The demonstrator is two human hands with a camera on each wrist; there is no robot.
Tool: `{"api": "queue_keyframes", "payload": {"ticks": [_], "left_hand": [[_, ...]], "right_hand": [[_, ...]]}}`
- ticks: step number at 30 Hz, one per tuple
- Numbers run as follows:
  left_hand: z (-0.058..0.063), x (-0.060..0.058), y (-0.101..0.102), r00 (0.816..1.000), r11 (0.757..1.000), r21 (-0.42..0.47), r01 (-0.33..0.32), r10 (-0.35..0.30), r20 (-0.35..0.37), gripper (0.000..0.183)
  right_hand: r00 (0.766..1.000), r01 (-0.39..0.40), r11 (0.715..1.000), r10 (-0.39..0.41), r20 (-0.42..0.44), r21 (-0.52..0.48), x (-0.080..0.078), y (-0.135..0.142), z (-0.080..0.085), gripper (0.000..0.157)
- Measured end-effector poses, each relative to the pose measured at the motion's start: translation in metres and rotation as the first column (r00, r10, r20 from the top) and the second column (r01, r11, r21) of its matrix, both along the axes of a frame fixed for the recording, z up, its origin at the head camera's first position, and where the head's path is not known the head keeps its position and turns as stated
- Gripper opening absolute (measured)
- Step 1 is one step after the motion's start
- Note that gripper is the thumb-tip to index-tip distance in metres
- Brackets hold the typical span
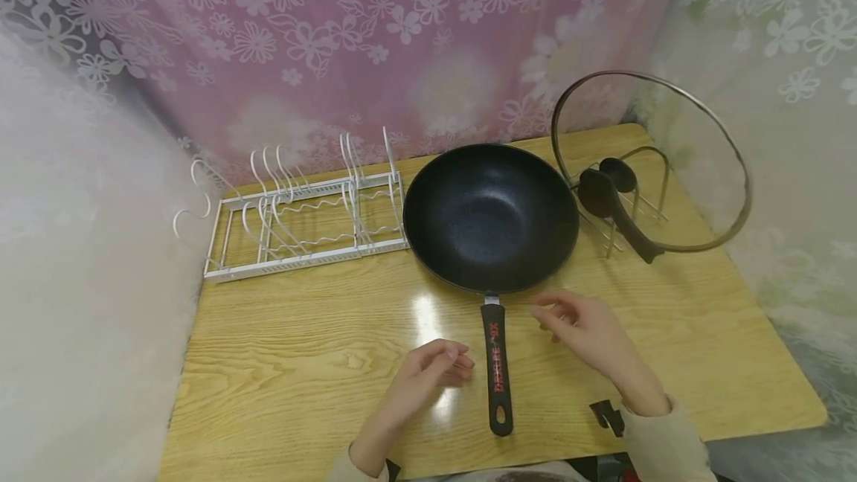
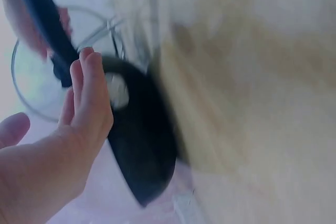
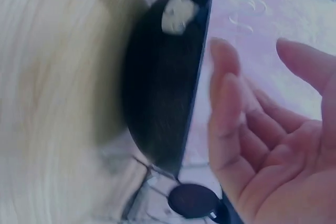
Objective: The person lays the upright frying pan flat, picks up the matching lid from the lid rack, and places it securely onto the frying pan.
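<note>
A black wok [image 1: 492, 218] sits on the wooden table, its long handle [image 1: 497, 370] with red lettering pointing toward me. My left hand [image 1: 425, 374] is held to the left of the handle, fingers loosely bent, nothing in it. On the other side, my right hand [image 1: 589, 329] hovers just below the pan's rim, its thumb and fingers apart and holding nothing. In the right wrist view the wok's dark side [image 3: 163, 82] stands beside the relaxed right fingers. The left wrist view shows the left fingers [image 2: 92, 93] extended, overlapping the pan.
Left of the wok stands a white wire rack [image 1: 288, 266] with upright dividers. A glass lid with a dark handle [image 1: 628, 225] leans upright in a small wire stand [image 1: 663, 177] at the right. Patterned fabric [image 1: 375, 43] hangs behind the wooden table [image 1: 301, 355].
</note>
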State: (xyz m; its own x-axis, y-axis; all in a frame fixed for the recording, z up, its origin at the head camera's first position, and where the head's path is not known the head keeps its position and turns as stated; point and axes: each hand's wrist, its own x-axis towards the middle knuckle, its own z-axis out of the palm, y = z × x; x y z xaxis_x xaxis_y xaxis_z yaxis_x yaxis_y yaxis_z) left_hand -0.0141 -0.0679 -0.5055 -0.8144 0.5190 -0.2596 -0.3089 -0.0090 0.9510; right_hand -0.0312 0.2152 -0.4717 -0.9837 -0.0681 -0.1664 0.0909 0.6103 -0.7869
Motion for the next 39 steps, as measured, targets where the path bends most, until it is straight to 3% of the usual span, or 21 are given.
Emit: {"api": "queue_keyframes", "payload": {"ticks": [3,5,7,9,11,15,16,20,24,27,33,37,39], "left_hand": [[0.008,-0.007,-0.012,0.999,1.000,-0.010,-0.018,0.017,-0.040,0.036],[0.014,-0.011,-0.016,0.997,1.000,-0.008,-0.026,0.026,-0.074,0.035],[0.021,-0.015,-0.018,0.993,0.999,0.000,-0.045,0.044,-0.112,0.033],[0.030,-0.019,-0.017,0.988,0.997,0.013,-0.071,0.072,-0.135,0.031],[0.039,-0.023,-0.015,0.983,0.995,0.029,-0.098,0.102,-0.153,0.029],[0.057,-0.032,-0.008,0.976,0.986,0.104,-0.132,0.148,-0.159,0.029],[0.061,-0.034,-0.006,0.976,0.983,0.123,-0.134,0.153,-0.158,0.031],[0.073,-0.045,0.004,0.975,0.977,0.170,-0.129,0.156,-0.160,0.033],[0.082,-0.054,0.015,0.974,0.975,0.177,-0.134,0.163,-0.157,0.032],[0.084,-0.062,0.026,0.971,0.966,0.193,-0.169,0.197,-0.136,0.030],[0.081,-0.077,0.053,0.967,0.958,0.194,-0.213,0.235,-0.102,0.031],[0.079,-0.085,0.072,0.962,0.960,0.173,-0.222,0.244,-0.120,0.030],[0.077,-0.087,0.081,0.962,0.961,0.167,-0.219,0.241,-0.127,0.029]], "right_hand": [[0.981,0.021,0.997,-0.007,-0.195,0.070,0.006,0.010,0.008,0.021],[0.935,0.050,0.992,-0.005,-0.356,0.117,0.009,0.015,0.011,0.012],[0.854,0.086,0.983,0.011,-0.521,0.162,0.010,0.021,0.014,0.012],[0.756,0.139,0.971,0.022,-0.655,0.193,0.008,0.028,0.016,0.009],[0.654,0.202,0.954,0.037,-0.756,0.221,0.006,0.035,0.018,0.017],[0.514,0.322,0.919,0.032,-0.857,0.227,0.001,0.046,0.026,0.039],[0.494,0.345,0.913,0.022,-0.869,0.219,-0.001,0.049,0.028,0.040],[0.455,0.406,0.897,-0.033,-0.890,0.174,-0.007,0.059,0.036,0.038],[0.449,0.437,0.885,-0.059,-0.892,0.162,-0.016,0.070,0.039,0.033],[0.468,0.449,0.873,-0.048,-0.883,0.190,-0.023,0.078,0.039,0.032],[0.568,0.442,0.838,0.015,-0.823,0.320,-0.040,0.090,0.037,0.036],[0.659,0.416,0.813,0.038,-0.751,0.406,-0.049,0.089,0.037,0.038],[0.693,0.407,0.802,0.039,-0.719,0.436,-0.052,0.087,0.037,0.038]]}}
